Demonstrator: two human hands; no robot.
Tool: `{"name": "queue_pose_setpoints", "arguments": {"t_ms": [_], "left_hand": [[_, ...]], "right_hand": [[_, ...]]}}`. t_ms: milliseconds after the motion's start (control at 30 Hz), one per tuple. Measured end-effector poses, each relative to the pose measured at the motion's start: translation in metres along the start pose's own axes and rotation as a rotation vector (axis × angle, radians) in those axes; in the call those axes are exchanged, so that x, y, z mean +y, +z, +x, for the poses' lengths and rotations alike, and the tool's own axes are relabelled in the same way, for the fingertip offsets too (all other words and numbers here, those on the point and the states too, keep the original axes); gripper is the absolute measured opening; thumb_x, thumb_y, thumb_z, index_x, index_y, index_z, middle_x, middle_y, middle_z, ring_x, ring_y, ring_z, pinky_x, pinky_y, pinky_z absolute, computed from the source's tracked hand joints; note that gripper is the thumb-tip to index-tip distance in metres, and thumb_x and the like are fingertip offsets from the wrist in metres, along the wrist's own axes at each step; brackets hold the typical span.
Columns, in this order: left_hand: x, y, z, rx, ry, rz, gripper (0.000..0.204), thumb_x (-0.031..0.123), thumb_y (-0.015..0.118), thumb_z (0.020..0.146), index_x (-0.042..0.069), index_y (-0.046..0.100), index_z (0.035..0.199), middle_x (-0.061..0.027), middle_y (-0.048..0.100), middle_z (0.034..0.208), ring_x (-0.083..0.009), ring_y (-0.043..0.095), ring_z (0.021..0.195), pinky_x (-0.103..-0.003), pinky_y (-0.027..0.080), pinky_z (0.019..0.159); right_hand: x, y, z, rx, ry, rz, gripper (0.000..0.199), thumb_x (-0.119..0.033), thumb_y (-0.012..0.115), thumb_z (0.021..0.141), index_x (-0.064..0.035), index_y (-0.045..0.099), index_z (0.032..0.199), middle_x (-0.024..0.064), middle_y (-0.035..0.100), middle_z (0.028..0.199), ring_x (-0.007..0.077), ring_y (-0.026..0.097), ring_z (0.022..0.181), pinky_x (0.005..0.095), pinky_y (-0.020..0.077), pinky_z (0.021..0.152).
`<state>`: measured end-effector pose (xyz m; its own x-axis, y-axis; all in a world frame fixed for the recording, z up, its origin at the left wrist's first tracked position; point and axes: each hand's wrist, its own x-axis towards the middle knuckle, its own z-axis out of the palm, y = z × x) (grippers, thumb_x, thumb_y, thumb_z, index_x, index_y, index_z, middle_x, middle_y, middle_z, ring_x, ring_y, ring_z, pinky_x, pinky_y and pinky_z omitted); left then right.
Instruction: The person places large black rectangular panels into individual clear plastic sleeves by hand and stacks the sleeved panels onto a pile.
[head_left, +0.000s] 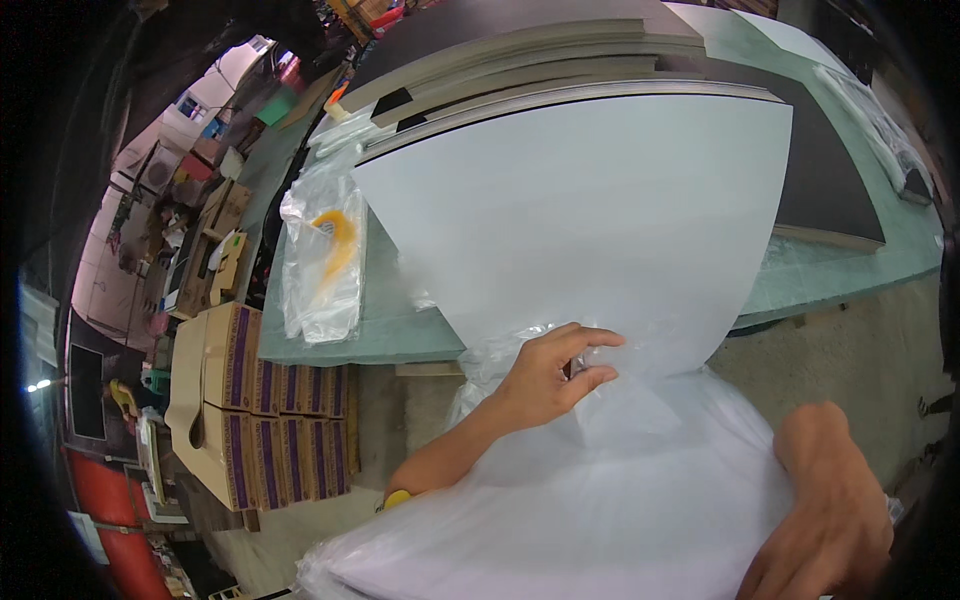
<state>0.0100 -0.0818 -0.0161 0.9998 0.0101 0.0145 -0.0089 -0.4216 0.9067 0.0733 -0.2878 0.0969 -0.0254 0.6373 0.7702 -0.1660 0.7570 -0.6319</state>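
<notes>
A big white panel point(590, 200) leans over the near edge of the table, its lower part going into a large clear plastic bag point(640, 480). My left hand point(545, 380) is at the mouth of the bag, in front of the panel's lower part. Thumb and index finger curve round a fold of the film, with a small gap between them; the other fingers are hidden. At the lower right, my right hand point(820, 510) is bent and closed against the bag's right side. Its fingertips are out of sight. The bag spreads down toward me, wrinkled and bulging.
Dark panels point(530, 65) are stacked on the green-covered table point(400, 335). Folded plastic bags point(325, 270) with a yellow mark lie on its left. Brown cartons point(250, 430) stand stacked at the left. Another dark panel point(825, 180) and wrapped film point(875, 125) lie to the right.
</notes>
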Motion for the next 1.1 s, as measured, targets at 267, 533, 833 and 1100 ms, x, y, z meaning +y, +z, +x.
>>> {"name": "queue_pose_setpoints", "arguments": {"t_ms": [267,533,833,1100], "left_hand": [[-0.005,0.002,0.0,-0.016,0.093,0.026,0.027,0.013,0.063,0.074,0.009,0.058,0.1,-0.0024,0.051,0.073,-0.0085,0.044,0.055,-0.022,0.037,0.05],[-0.001,0.001,-0.001,-0.041,0.048,0.036,0.027,0.014,0.063,0.074,0.009,0.058,0.101,-0.0031,0.051,0.073,-0.0093,0.044,0.056,-0.023,0.038,0.051],[-0.01,0.003,-0.003,0.011,0.059,0.005,0.029,0.011,0.067,0.071,0.01,0.06,0.099,-0.0016,0.055,0.076,-0.0068,0.044,0.059,-0.02,0.034,0.05],[-0.006,0.001,-0.002,0.024,0.058,-0.001,0.03,0.006,0.068,0.07,0.007,0.06,0.099,-0.0031,0.055,0.079,-0.0057,0.045,0.06,-0.02,0.036,0.051]], "right_hand": [[0.0,0.015,-0.006,0.032,-0.055,-0.056,0.037,0.0,0.048,0.074,-0.0301,0.054,0.096,0.0074,0.05,0.075,0.0129,0.043,0.047,0.0226,0.0372,0.04],[-0.005,0.021,-0.007,0.081,-0.06,-0.115,0.035,-0.001,0.048,0.074,-0.0284,0.053,0.096,0.0071,0.05,0.075,0.0123,0.043,0.049,0.0218,0.036,0.04],[-0.006,-0.002,-0.006,-0.037,-0.051,-0.137,0.01,-0.01,0.055,0.076,-0.0069,0.053,0.085,0.0093,0.05,0.078,0.0191,0.048,0.067,0.0245,0.038,0.052],[0.049,-0.067,-0.037,0.52,0.485,-1.487,0.034,-0.033,0.053,0.082,0.0005,0.059,0.081,0.008,0.056,0.067,0.0186,0.052,0.057,0.0312,0.0414,0.058]]}}
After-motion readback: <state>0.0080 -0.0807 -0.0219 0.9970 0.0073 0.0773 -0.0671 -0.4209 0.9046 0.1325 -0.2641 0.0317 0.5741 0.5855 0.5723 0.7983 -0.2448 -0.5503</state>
